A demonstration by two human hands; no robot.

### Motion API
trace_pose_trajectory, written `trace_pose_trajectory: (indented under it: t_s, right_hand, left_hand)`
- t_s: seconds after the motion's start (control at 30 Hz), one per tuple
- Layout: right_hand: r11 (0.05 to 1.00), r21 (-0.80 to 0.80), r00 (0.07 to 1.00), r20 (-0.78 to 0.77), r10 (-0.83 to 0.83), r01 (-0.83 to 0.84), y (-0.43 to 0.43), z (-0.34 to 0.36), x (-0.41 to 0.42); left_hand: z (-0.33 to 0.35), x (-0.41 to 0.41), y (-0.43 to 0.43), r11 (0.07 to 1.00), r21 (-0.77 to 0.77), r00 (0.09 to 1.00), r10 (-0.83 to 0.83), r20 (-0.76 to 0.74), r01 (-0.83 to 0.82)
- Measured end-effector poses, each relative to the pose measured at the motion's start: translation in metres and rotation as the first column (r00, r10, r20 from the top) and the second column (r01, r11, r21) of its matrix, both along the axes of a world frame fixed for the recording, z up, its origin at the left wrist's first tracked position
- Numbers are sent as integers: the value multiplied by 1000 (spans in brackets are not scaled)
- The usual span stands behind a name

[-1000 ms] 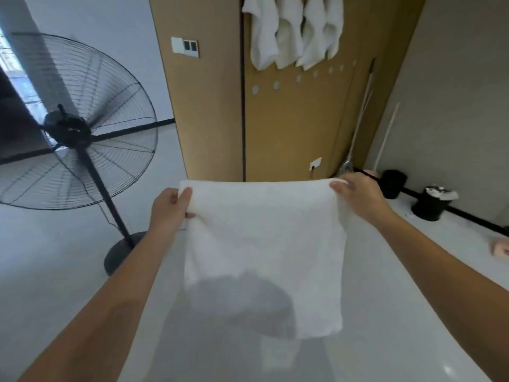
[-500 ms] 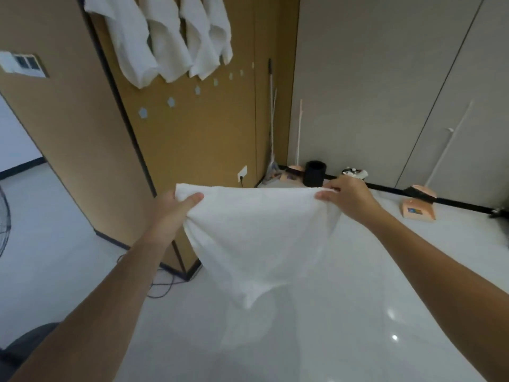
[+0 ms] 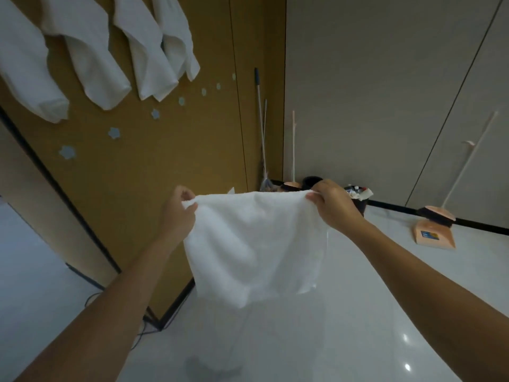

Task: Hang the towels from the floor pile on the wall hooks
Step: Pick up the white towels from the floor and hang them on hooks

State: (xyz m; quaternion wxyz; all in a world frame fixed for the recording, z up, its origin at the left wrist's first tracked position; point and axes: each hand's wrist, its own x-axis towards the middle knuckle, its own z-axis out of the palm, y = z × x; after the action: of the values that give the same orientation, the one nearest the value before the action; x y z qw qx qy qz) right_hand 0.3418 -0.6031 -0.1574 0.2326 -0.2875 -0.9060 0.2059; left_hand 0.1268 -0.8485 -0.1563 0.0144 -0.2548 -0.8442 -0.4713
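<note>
While our left hand (image 3: 179, 213) pinches the upper left corner of the white towel (image 3: 256, 244) between thumb and curled fingers, our right hand (image 3: 333, 208) nips the upper right corner the same way, thumb against bent fingers, so neither hand is spread. Beneath us the floor (image 3: 358, 321) is pale, smooth and glossy, with small bright glints on it. To the left rises a wooden wall panel (image 3: 154, 172), flat and honey-brown with a dark strip at its foot, and beside it a plain grey wall (image 3: 385, 92). Four hung towels (image 3: 91, 51) droop down the upper part of the panel, white, soft and creased, narrowing to folded ends. By the grey wall sits a peach plastic dustpan (image 3: 432, 235) with a dark brush on it, and near the corner a dark bin (image 3: 360, 208). A slanting row of small, pale, flower-shaped studs (image 3: 113, 132) dots the panel under the hung towels. Our towel looks thick and nubbly. Its top hem runs between the two grips with a slight dip, and the rest falls below both hands, clear of the floor, lower than the hung towels and in front of the panel's near corner.
</note>
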Motion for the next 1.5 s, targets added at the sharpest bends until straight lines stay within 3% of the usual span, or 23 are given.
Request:
trace_pose_trajectory:
  t_s: [0.13,0.3,0.5,0.73,0.97,1.1,1.17,1.3,1.4,1.5]
  right_hand:
    - [995,-96,1000,-6,28,-29,51,5,-35]
    - [993,-94,997,-37,62,-65,112,5,-91]
    - [987,-144,997,-31,72,-76,186,11,-174]
    - [997,-7,996,52,75,-75,280,23,-270]
    - [983,-140,992,-42,119,-123,353,27,-359]
    - [975,-100,977,-96,189,-198,401,33,-429]
    - [970,8,966,-87,244,-244,420,37,-453]
    - [906,233,927,-42,372,-353,469,49,-502]
    - [863,195,879,-11,476,-465,515,61,-557]
    - [825,141,825,-75,560,-547,543,76,-598]
  left_hand:
    - [0,-26,65,989,-120,995,-77,70,85]
    - [4,-70,144,993,18,968,-119,219,118]
    - [0,-162,227,955,-65,937,-270,223,290]
    - [17,-254,319,909,-101,884,-360,297,404]
    - [24,-330,387,942,-70,937,-314,152,327]
    - [33,-379,434,955,-197,970,-236,-61,220]
    - [40,-394,451,961,-224,976,-188,-106,161]
    - [49,-424,486,981,-174,989,-109,-102,90]
    - [60,-452,523,999,-41,998,14,-62,-17]
    - [76,-469,549,995,61,997,76,-19,-75]
